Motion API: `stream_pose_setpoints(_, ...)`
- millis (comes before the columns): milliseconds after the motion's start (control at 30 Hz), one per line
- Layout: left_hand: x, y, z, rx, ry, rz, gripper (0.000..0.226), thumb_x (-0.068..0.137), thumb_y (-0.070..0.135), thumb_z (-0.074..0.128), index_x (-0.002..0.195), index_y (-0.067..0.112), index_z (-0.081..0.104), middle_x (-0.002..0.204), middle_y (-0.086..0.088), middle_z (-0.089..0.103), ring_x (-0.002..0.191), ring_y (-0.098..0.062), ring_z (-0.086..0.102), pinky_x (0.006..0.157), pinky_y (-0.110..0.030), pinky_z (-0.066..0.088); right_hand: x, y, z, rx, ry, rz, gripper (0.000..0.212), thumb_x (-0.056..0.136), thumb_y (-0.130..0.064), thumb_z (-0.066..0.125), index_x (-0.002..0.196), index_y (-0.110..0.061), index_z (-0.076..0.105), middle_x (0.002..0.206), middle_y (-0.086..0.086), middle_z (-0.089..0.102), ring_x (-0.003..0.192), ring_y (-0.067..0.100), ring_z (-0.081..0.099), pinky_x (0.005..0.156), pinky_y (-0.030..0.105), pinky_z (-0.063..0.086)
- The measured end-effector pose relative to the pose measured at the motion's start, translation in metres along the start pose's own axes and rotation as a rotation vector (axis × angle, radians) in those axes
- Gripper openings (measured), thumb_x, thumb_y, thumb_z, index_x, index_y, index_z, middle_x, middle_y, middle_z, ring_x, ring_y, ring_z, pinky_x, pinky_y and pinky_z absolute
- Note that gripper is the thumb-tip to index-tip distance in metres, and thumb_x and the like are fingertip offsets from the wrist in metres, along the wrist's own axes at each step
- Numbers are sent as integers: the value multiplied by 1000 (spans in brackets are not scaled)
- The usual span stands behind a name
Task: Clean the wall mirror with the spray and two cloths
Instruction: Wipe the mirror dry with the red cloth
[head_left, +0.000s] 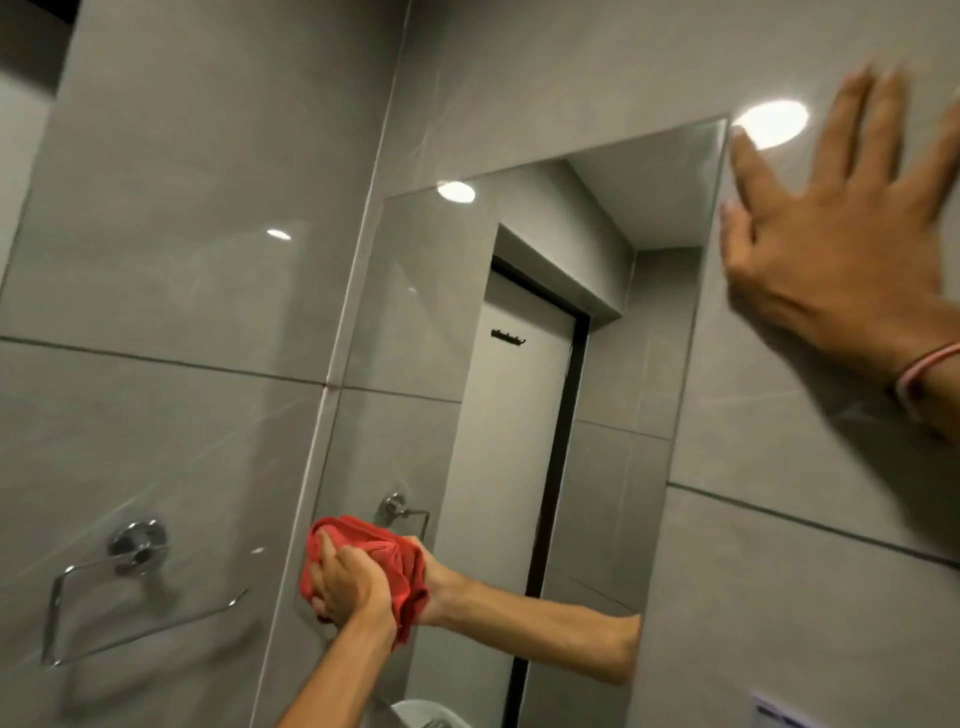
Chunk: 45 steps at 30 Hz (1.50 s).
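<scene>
Right hand (852, 249) flat on wall, open | left hand (347, 582) clutching one red cloth (387, 556) against mirror (519, 415)

Dim, even indoor light; round ceiling-lamp glare on glossy tiles above mirror (519, 364); right hand (841, 249) beside mirror motion-blurred; wide-angle tilt bends tile lines.

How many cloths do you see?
1. A red cloth is bunched in the left hand, pressed against the mirror's lower left edge. The second cloth is out of view.
</scene>
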<state>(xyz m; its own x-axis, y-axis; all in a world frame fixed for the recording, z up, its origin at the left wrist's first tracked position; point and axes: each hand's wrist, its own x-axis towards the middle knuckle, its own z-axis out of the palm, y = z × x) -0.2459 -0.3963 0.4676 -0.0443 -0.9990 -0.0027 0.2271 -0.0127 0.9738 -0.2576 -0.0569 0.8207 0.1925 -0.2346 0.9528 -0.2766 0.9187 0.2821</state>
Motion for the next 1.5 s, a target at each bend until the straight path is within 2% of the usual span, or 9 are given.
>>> stream_pose_setpoints(167, -74, 135, 20, -222, -62, 249, 55, 99, 29, 24, 145, 15, 50, 149, -33, 47, 134, -54, 45, 116, -55, 35, -3, -7, -29, -91, -139, 21, 63, 110, -47, 21, 169, -29, 17, 170, 42, 9, 161, 55, 9, 125, 77, 8)
stream_pose_setpoints(267, -105, 228, 43, -167, -145, 592, 50, 101, 19, 30, 150, 24, 43, 157, -12, 41, 139, -38, 42, 119, -49, 37, -3, -11, -35, -99, -189, 27, 64, 109, -49, 18, 170, -31, 8, 172, 38, 1, 163, 51, 1, 127, 74, 4)
stream_pose_setpoints(367, -168, 306, 59, -157, -283, 1074, 56, 100, 28, 30, 156, 30, 35, 167, -5, 29, 152, -34, 26, 126, -49, 21, -3, -5, -40, -88, -252, 19, 67, 108, -55, 18, 169, -34, 6, 174, 33, -3, 164, 47, -3, 128, 71, 3)
stream_pose_setpoints(467, -204, 327, 63, -131, -406, 1376, 60, 99, 32, 30, 159, 30, 30, 171, -7, 19, 159, -29, 9, 131, -51, 7, -11, 10, -46, -116, -286, -62, 71, 106, -61, 18, 169, -34, 4, 177, 27, -3, 166, 41, -2, 131, 65, 3)
stream_pose_setpoints(633, -154, 265, 55, -69, -392, 1585, 56, 103, 30, 36, 158, 33, 29, 172, -1, 19, 160, -15, 7, 129, -52, 19, -22, 12, -50, -140, -256, -88, 69, 107, -55, 19, 170, -29, 12, 177, 25, 7, 166, 39, 9, 132, 62, 7)
stream_pose_setpoints(833, -69, 124, 25, 19, -384, 1240, 56, 103, 36, 29, 158, 43, 20, 173, 3, 14, 160, -18, 7, 131, -48, 11, -30, 3, -41, -120, -145, -28, 65, 108, -50, 20, 168, -28, 21, 175, 27, 15, 164, 43, 16, 129, 68, 11)
stream_pose_setpoints(1067, -96, -41, -26, 45, -255, 499, 59, 99, 34, 29, 157, 25, 32, 170, -8, 25, 159, -26, 17, 130, -49, 10, -37, 2, -23, -105, -27, -37, 65, 109, -56, 18, 169, -31, 12, 176, 24, 16, 164, 41, 15, 126, 73, 17)
stream_pose_setpoints(1267, -183, -53, -41, 56, -205, 181, 69, 96, 46, 15, 160, 23, 20, 170, -13, 19, 159, -27, 14, 126, -46, 10, -36, 4, -26, -48, -64, -27, 64, 110, -55, 18, 169, -31, 11, 176, 24, 13, 164, 42, 12, 127, 73, 14)
stream_pose_setpoints(1500, -234, 19, -17, -93, -197, 70, 53, 106, 21, 44, 158, 22, 31, 169, -21, 21, 153, -44, 21, 125, -52, 11, -29, 1, -50, -24, -189, -15, 63, 109, -49, 25, 168, -26, 24, 176, 27, 15, 164, 41, 14, 130, 67, 11)
